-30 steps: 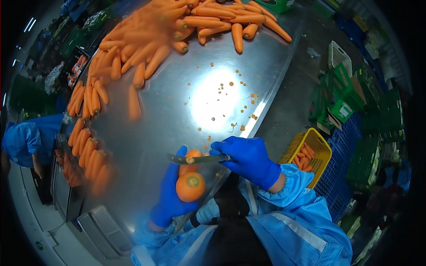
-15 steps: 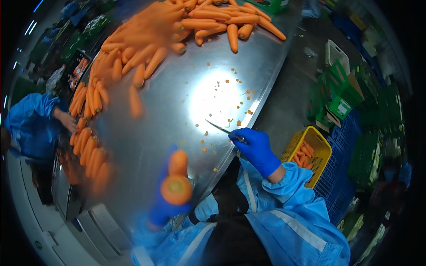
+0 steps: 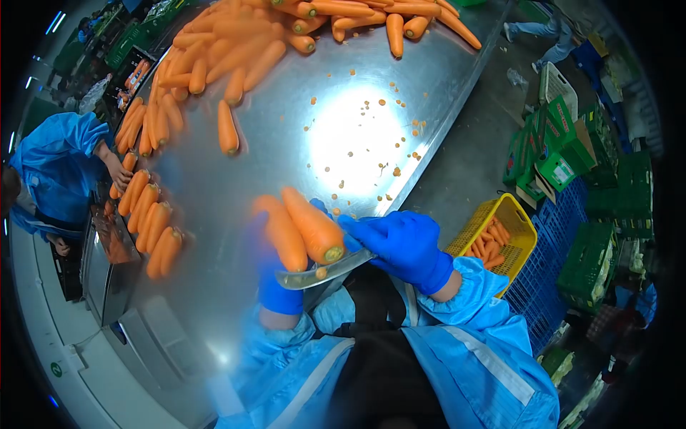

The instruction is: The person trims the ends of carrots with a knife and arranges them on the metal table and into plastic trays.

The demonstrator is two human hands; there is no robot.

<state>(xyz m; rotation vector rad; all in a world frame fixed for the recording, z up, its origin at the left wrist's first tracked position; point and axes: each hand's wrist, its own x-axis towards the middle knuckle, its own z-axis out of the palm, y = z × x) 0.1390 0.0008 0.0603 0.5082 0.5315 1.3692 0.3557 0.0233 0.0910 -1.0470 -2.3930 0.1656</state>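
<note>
Two orange carrots (image 3: 312,227) lie side by side in my left hand (image 3: 280,289), which wears a blue glove and is partly hidden behind them. My right hand (image 3: 409,247), also gloved in blue, is closed on the handle of a knife (image 3: 343,266). The curved blade reaches left beneath the carrots' thick ends, near the green-brown crown of the right one. A small cut piece (image 3: 321,273) rests on the blade. Both hands are over the near edge of the metal table (image 3: 279,136).
Piled carrots (image 3: 236,43) cover the table's far side, with a row of them at the left. Small trimmings lie mid-table. A co-worker (image 3: 61,157) in blue touches the left row. A yellow crate (image 3: 520,236) with carrots and green boxes (image 3: 564,154) stand at right.
Both hands have come together, the knife moving left to the carrots. The held carrots have tilted and now show their length. The co-worker's hand stays by the left row.
</note>
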